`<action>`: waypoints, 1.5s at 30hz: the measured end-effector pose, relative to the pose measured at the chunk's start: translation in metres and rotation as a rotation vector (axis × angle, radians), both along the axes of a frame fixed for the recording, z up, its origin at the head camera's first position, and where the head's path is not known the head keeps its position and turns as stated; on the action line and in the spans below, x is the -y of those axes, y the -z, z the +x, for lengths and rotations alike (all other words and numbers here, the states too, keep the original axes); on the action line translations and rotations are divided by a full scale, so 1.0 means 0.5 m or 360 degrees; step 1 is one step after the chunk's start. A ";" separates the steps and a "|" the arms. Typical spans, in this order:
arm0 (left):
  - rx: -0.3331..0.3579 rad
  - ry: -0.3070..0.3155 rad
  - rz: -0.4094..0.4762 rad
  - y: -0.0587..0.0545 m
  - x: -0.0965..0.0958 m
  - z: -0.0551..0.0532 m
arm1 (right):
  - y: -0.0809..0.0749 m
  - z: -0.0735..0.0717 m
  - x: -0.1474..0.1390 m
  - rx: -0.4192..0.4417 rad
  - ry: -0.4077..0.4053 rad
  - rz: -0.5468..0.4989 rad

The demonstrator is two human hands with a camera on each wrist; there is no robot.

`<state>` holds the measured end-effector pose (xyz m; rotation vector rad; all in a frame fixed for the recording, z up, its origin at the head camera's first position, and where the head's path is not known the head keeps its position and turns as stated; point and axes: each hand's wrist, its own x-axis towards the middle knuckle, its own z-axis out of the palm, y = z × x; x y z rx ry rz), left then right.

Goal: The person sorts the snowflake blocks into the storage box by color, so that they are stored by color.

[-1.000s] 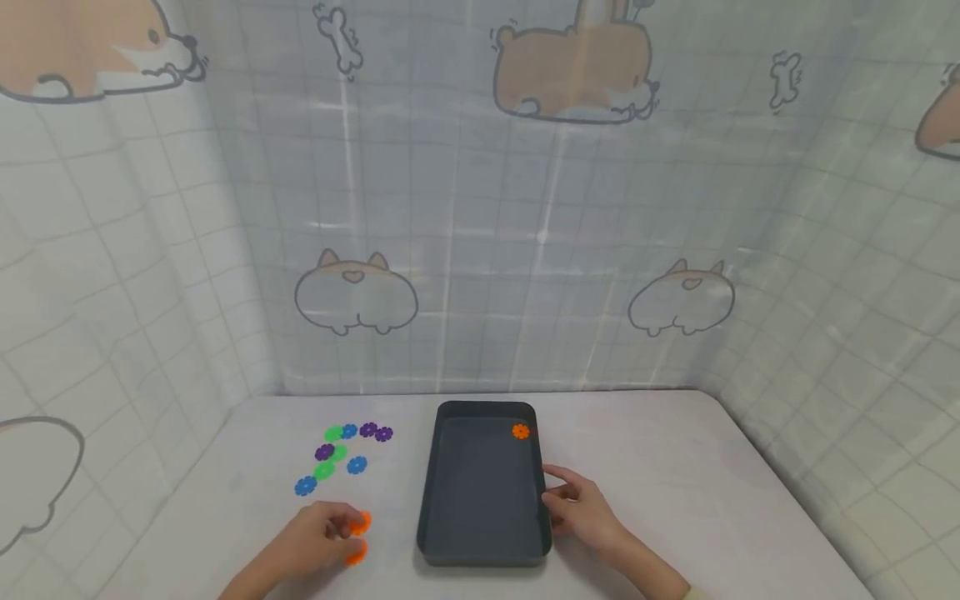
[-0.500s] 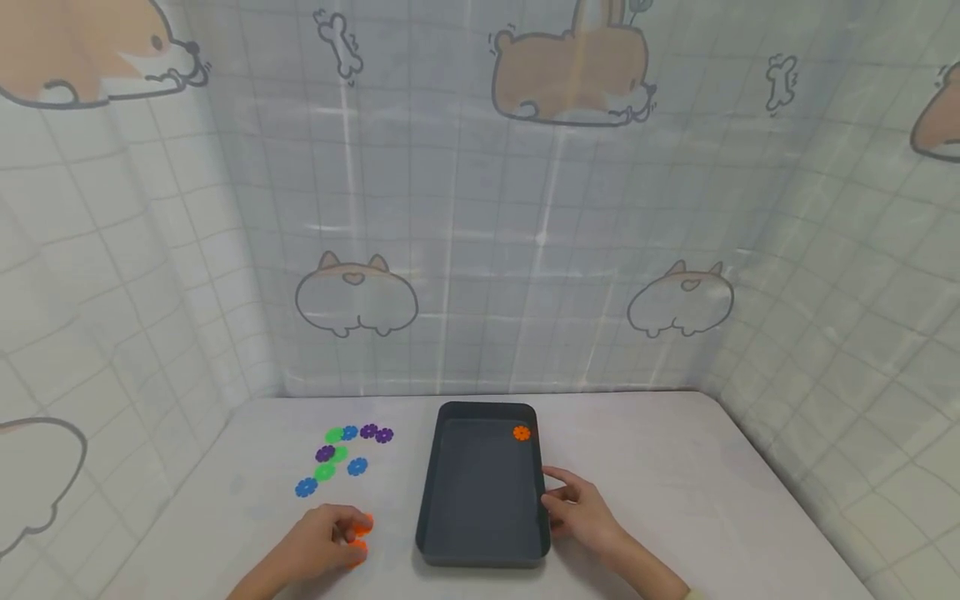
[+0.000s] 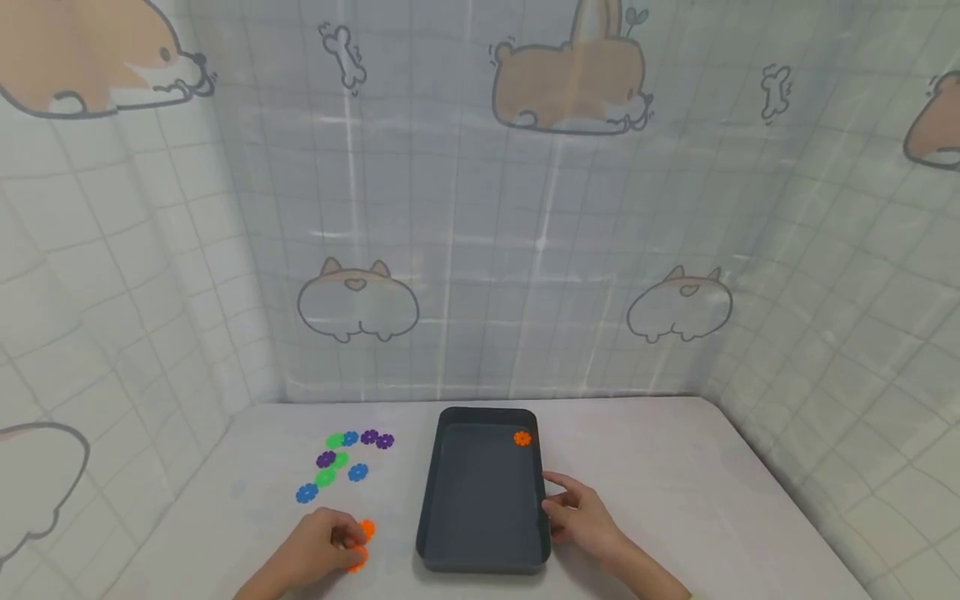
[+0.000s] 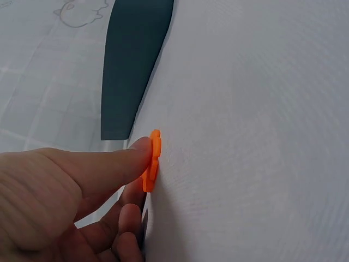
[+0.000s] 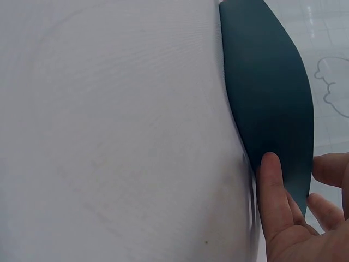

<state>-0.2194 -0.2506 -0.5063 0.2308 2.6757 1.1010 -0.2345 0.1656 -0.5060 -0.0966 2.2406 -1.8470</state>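
Observation:
My left hand (image 3: 318, 546) is at the table's front left, pinching an orange flower-shaped plastic disc (image 4: 153, 158) between thumb and curled index finger. A second orange disc (image 3: 367, 530) lies just beyond those fingertips. To the right stands a dark grey rectangular tray (image 3: 480, 533), with one orange disc (image 3: 522, 438) in its far right corner. My right hand (image 3: 585, 521) holds the tray's right side. In the right wrist view, one finger lies along the outer wall (image 5: 267, 82) and other fingertips touch the rim.
Green (image 3: 325, 477), blue (image 3: 358, 472) and purple (image 3: 370, 437) discs lie loosely grouped on the white table (image 3: 652, 467), left of the tray. Some overlap or touch. A pale curtain (image 3: 480, 208) with cartoon dogs surrounds the table's back and sides.
My left thumb and index finger have drawn closer together around the nearer orange disc, leaving the farther one more exposed. The right hand and tray stay put. The head view has tilted slightly upward.

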 end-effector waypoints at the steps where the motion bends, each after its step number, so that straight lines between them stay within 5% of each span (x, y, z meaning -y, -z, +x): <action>1: 0.0011 -0.0006 0.0007 0.002 0.000 0.003 | 0.002 0.001 0.001 0.0011 0.0000 0.0003; 13: 0.0095 0.0272 0.0160 -0.003 0.045 -0.002 | 0.003 0.002 0.002 -0.0028 -0.0019 -0.0027; 22: 0.0142 0.0354 0.0182 -0.013 0.050 -0.019 | -0.007 0.009 -0.001 -0.0038 0.0012 -0.0010; 33: 0.0139 0.0252 0.0178 -0.007 0.052 -0.017 | -0.007 0.006 0.000 -0.0004 -0.0008 -0.0032; 45: 0.0180 0.0221 0.0466 -0.021 0.047 -0.017 | -0.008 0.003 0.001 -0.0005 -0.0030 -0.0027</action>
